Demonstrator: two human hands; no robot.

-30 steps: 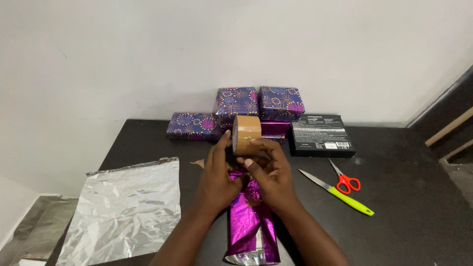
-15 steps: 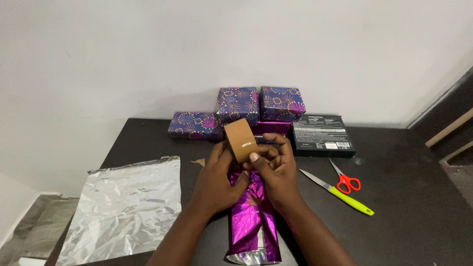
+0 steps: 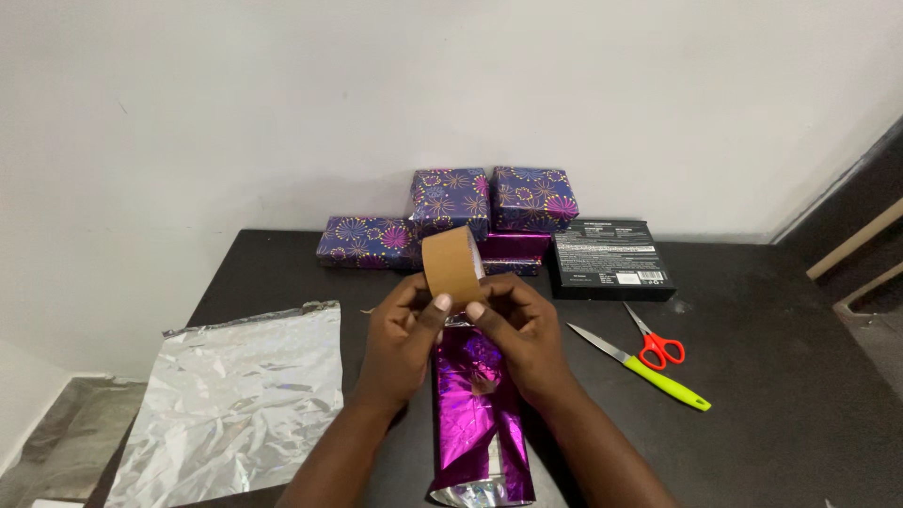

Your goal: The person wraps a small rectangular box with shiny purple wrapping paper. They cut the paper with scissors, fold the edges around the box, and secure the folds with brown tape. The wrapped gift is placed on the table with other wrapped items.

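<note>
Across the upper half of the frame, a plain white wall (image 3: 282, 113); below it, filling the lower half, a dark bench (image 3: 781, 376) with a strip of dark floor at far right. At lower left, a large crinkled sheet of silver foil wrap (image 3: 235, 404) lying flat, unused. At centre bottom, a long parcel in shiny purple wrap (image 3: 480, 414), covered along its length but open and untaped at the near end, so wrapping looks partly done with sealing left. At upper centre against the wall, several finished gift boxes in purple patterned paper (image 3: 451, 198), with a black flat box (image 3: 609, 259) just to their right, unwrapped. Right of centre, a green-handled knife (image 3: 649, 369) and red-handled scissors (image 3: 658, 346) lying close together, untouched. Just above the parcel at mid-frame, a roll of brown tape (image 3: 451, 263), gripped by the left hand (image 3: 400, 343) and right hand (image 3: 522, 339), fingertips pinched at its edge, no strip pulled free.
</note>
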